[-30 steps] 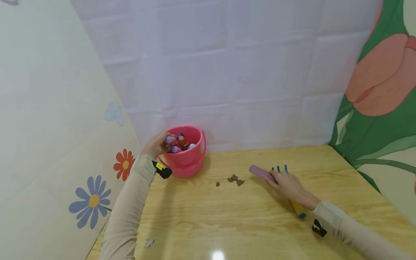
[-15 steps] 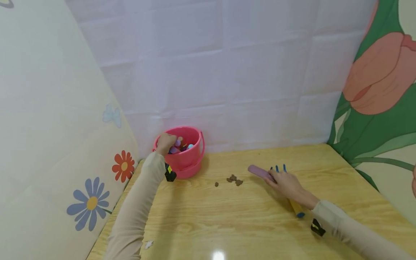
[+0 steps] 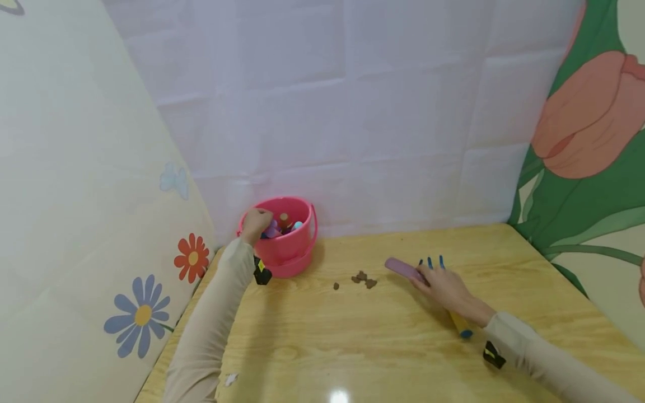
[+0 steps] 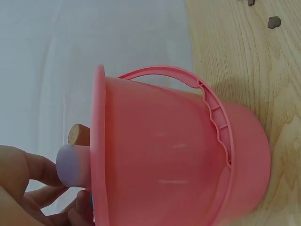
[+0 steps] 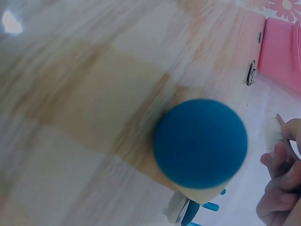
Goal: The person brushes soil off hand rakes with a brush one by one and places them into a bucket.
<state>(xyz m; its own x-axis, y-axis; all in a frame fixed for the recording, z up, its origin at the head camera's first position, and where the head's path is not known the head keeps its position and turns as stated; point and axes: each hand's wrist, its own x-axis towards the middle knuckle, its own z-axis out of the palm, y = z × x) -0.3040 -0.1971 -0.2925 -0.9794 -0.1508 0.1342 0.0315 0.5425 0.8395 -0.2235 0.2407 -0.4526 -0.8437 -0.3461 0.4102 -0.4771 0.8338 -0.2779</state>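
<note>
In the head view my left hand [image 3: 256, 224] reaches over the left rim of a pink bucket [image 3: 284, 246]. Close up in the left wrist view, its curled fingers [image 4: 41, 169] hold a handle with a purple rounded end [image 4: 69, 165] that sticks out above the rim. The handle's lower part is hidden inside. My right hand [image 3: 445, 286] grips a long, thin, curved purple piece [image 3: 403, 268], like a trowel blade. Under that hand lies a small hand rake with blue tines [image 3: 430, 262] and a yellow handle [image 3: 459, 323], its blue butt [image 5: 200, 143] large in the right wrist view.
Several brown crumbs [image 3: 363, 278] lie on the wooden table [image 3: 322, 341] between bucket and right hand. A pale scrap [image 3: 230, 379] is near the left forearm. Other things, one turquoise [image 3: 297, 225], fill the bucket. A white cloth [image 3: 353, 140] hangs behind.
My left hand has moved from above the bucket's rim into its opening, and the purple-ended handle has gone lower among the other things. The right hand stays in place with the purple piece.
</note>
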